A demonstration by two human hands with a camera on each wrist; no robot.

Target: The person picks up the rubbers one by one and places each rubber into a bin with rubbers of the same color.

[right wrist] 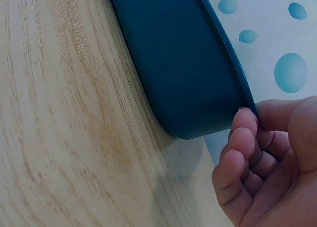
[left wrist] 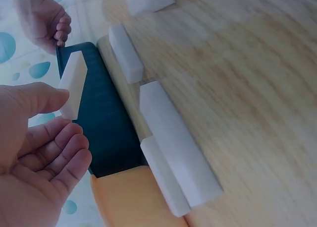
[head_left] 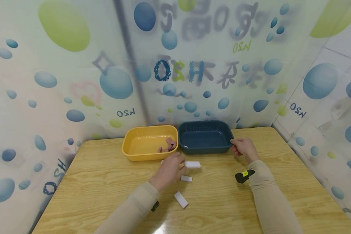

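Overall, with clock positions read on the head view and 12 o'clock at the far side, a wooden table (head_left: 216, 201) extends before a dotted backdrop (head_left: 190, 89). At left stands the yellow tray (head_left: 128, 152), with pink pieces (head_left: 170, 145) lying inside it between 3 and 4 o'clock from its centre. Between 4 and 5 o'clock from the same centre is the left hand (head_left: 169, 167). The left wrist view shows its thumb pressed to a held white block (left wrist: 74, 85), which is pinched off the table; the opposing fingertip is hidden, and the other visible fingers curl below. From this hand, a near white block (head_left: 181, 200) lies at about 5 o'clock and a short white block (head_left: 186, 178) at about 4 o'clock, both flat on the wood. At 3 o'clock from the yellow tray, just beside it, sits the blue tray (head_left: 206, 150). Farthest right, between 3 and 4 o'clock from the blue tray's centre, the right hand (head_left: 243, 147) grips that tray's rim between thumb and forefinger, its remaining fingers bent beneath. A black wrist device (head_left: 242, 177) shows at 6 o'clock from this hand.
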